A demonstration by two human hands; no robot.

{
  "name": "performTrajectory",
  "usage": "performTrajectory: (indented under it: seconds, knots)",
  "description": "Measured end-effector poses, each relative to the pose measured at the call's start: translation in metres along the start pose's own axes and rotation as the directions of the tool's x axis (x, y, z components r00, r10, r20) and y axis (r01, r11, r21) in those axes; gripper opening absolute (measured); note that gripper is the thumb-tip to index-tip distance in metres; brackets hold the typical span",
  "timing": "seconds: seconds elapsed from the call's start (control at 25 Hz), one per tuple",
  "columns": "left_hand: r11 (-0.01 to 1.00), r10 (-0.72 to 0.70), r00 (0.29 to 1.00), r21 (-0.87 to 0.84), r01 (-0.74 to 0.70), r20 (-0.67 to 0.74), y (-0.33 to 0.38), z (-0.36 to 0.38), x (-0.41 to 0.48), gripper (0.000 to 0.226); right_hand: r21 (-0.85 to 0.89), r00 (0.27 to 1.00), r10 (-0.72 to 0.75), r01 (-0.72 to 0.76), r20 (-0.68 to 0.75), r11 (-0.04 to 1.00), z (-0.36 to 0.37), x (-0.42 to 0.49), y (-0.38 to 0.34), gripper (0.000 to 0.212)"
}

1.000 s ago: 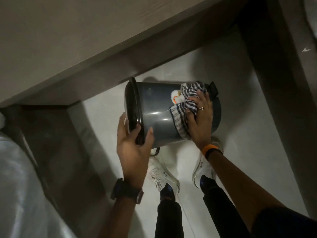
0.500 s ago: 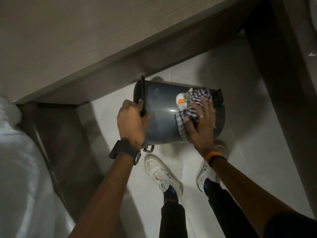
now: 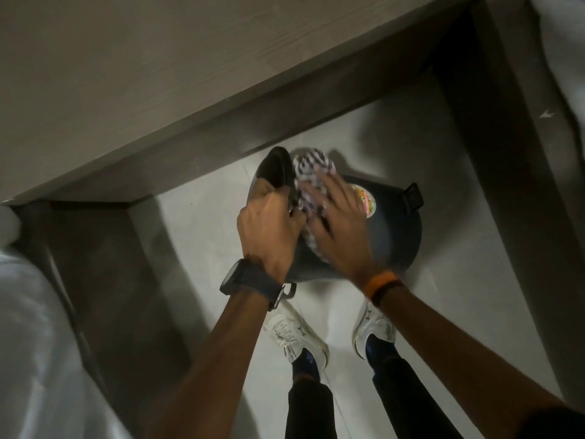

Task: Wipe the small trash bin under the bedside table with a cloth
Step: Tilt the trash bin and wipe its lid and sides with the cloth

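A small dark grey trash bin [image 3: 392,229] is held tipped on its side above the pale floor, with its black lid end at the upper left. A round sticker [image 3: 367,202] shows on its side. My left hand [image 3: 269,226] grips the lid rim. My right hand [image 3: 338,226] presses a black-and-white checked cloth [image 3: 310,172] flat against the bin's side close to the lid. Both hands are motion-blurred.
The wooden bedside table top [image 3: 126,74] spans the upper left, with its dark leg [image 3: 493,153] at right. White bedding [image 3: 28,327] lies at the left edge. My two white shoes [image 3: 297,339] stand on the tiled floor [image 3: 443,312] below the bin.
My right hand has slid the cloth from the bin's middle up toward the lid end, uncovering the sticker. The bin has tilted, and my left hand stays on the rim.
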State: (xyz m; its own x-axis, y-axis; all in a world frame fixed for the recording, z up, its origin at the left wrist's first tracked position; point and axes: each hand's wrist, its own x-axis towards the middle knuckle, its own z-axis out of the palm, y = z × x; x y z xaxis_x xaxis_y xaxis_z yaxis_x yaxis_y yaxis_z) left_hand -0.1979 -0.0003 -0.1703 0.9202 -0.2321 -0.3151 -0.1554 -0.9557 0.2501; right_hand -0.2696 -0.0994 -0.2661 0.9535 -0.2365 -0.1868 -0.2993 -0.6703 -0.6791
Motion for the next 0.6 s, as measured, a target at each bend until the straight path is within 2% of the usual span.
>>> performTrajectory:
  seconds: [0.12, 0.2, 0.24, 0.28, 0.32, 0.4, 0.44, 0.52, 0.6]
  knots:
    - [0.993, -0.078, 0.997, -0.087, 0.079, 0.015, -0.003, 0.001, -0.001, 0.032, -0.146, 0.979, -0.188, 0.199, 0.083, 0.969, 0.006, -0.068, 0.029, 0.054]
    - [0.994, -0.052, 0.999, -0.094, 0.053, 0.005, 0.0, 0.001, -0.007, 0.035, -0.183, 0.959, -0.265, 0.28, 0.1, 0.942, 0.005, -0.08, 0.044, 0.054]
    - [0.996, -0.029, 1.0, -0.087, 0.028, -0.004, 0.003, 0.0, -0.012, 0.036, -0.159, 0.969, -0.242, 0.248, 0.058, 0.956, 0.004, -0.074, 0.045, 0.052]
    - [0.997, 0.002, 1.0, -0.077, -0.003, -0.015, 0.006, -0.001, -0.017, 0.037, -0.099, 0.989, -0.148, 0.146, -0.013, 0.984, 0.002, -0.061, 0.04, 0.051]
    - [0.997, 0.038, 0.999, -0.067, -0.04, -0.03, 0.009, 0.0, -0.023, 0.038, -0.009, 0.995, 0.015, -0.016, -0.102, 1.0, -0.002, -0.041, 0.033, 0.05]
    - [0.988, 0.14, 0.985, -0.05, -0.146, -0.101, 0.011, 0.005, -0.036, 0.039, 0.185, 0.916, 0.342, -0.307, -0.209, 0.934, -0.015, 0.011, 0.019, 0.052]
    - [0.976, 0.207, 0.964, -0.035, -0.215, -0.166, 0.009, 0.008, -0.047, 0.038, 0.259, 0.891, 0.399, -0.342, -0.215, 0.903, -0.022, 0.028, 0.015, 0.051]
    - [0.952, 0.286, 0.923, -0.031, -0.304, -0.258, 0.003, 0.014, -0.077, 0.033, 0.354, 0.933, 0.298, -0.213, -0.204, 0.911, -0.028, 0.031, 0.014, 0.045]
    - [0.949, 0.281, 0.928, -0.075, -0.307, -0.246, -0.003, 0.018, -0.099, 0.028, 0.388, 0.966, 0.184, -0.102, -0.182, 0.916, -0.024, -0.003, 0.026, 0.039]
